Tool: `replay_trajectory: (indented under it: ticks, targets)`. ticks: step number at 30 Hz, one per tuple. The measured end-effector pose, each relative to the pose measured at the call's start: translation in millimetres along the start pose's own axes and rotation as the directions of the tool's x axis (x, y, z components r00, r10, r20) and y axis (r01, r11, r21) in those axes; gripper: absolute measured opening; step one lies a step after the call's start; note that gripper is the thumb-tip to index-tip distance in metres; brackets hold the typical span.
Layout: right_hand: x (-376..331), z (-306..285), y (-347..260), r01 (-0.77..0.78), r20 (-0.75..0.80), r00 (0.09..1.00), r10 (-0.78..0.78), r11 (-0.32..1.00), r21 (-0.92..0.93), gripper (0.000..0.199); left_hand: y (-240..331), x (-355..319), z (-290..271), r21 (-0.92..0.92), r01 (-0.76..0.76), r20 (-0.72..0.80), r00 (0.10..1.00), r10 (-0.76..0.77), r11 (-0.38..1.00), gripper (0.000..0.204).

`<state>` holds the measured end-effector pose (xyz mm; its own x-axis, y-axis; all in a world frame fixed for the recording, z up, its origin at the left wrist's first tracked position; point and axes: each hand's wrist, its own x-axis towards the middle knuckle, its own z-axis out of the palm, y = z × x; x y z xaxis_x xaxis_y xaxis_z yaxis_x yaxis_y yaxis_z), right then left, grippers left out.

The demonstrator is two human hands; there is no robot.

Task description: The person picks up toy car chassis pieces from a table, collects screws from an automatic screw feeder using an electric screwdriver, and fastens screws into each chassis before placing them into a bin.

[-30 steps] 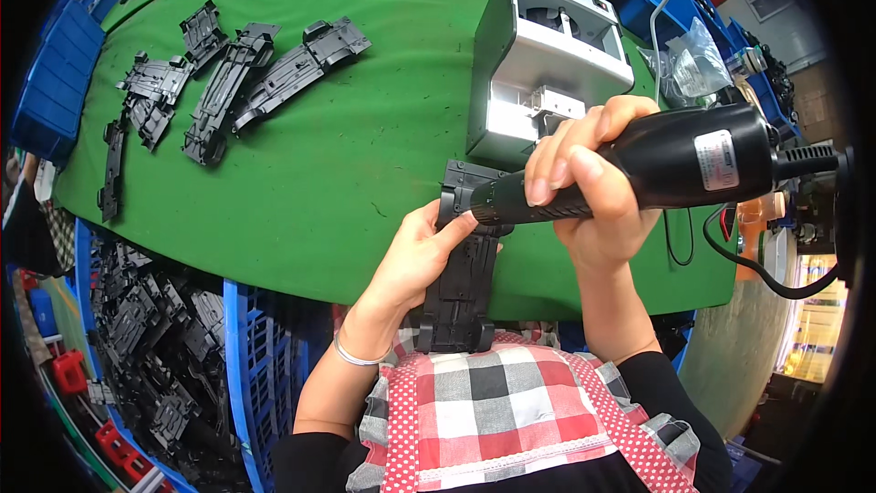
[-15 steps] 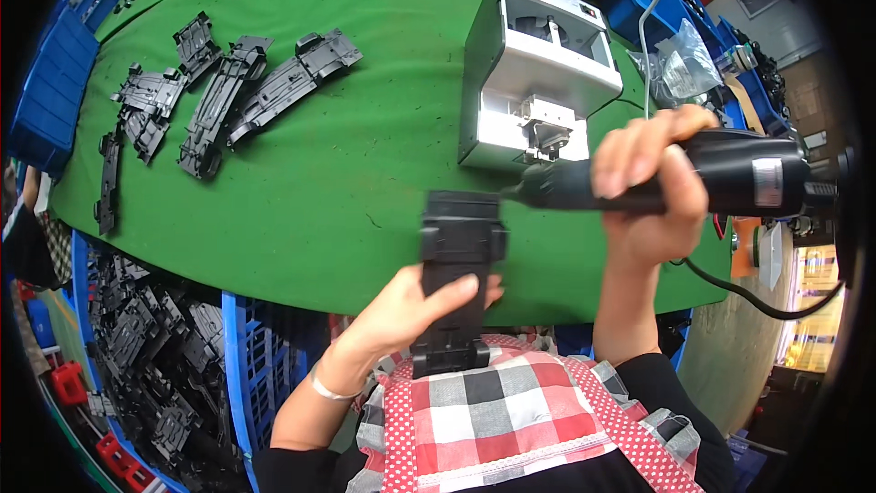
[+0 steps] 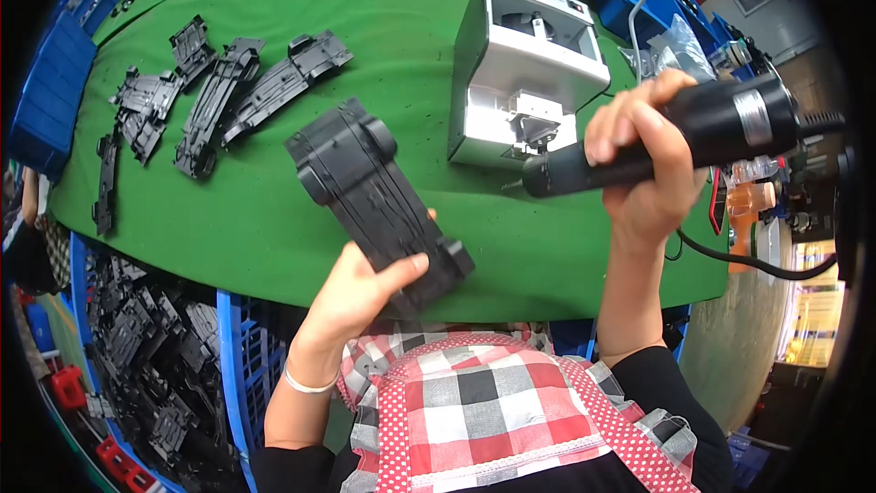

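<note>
A black plastic toy car chassis [image 3: 365, 184] is gripped near its lower end by my left hand [image 3: 358, 290], the thumb lying across its face. It tilts up and to the left above the green cloth. My right hand [image 3: 646, 151] is wrapped round a black corded electric screwdriver [image 3: 730, 123], held roughly level with its thin bit pointing left. The bit is apart from the chassis. Just beyond the bit stands a white and grey machine [image 3: 534, 73], probably a screw feeder, with a small metal block at its front.
Several similar black chassis [image 3: 219, 105] lie at the left of the green-covered table [image 3: 401, 46]. A blue crate [image 3: 239, 356] of black parts stands below the left edge. Blue bins [image 3: 55, 100] flank the table. The screwdriver's cable [image 3: 776, 269] loops at the right.
The chassis has swung from upright to a leftward tilt and moved left and away from the bit. My right hand has raised the screwdriver's rear end slightly.
</note>
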<state>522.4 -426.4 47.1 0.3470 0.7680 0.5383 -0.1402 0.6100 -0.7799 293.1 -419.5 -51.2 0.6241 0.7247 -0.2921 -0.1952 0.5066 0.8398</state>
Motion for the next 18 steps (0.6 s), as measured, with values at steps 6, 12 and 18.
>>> replay_trajectory:
  ticks: [6,12,18]
  targets:
    - [-28.9,27.2,-5.7,-0.114,0.134,0.986,0.102,0.990,0.085,0.022,-2.7,13.1,2.0,-0.113,0.037,-0.114,0.992,-0.050,0.993,0.046]
    - [-40.2,32.2,6.0,-0.152,0.163,0.975,0.152,0.988,-0.009,0.025,-7.5,15.6,6.1,-0.092,-0.011,-0.094,0.996,0.002,0.996,0.035]
    - [-43.2,26.3,8.4,-0.093,0.289,0.949,0.124,0.989,-0.119,0.029,-11.4,13.6,10.3,-0.174,-0.040,-0.060,0.998,0.030,0.984,0.032]
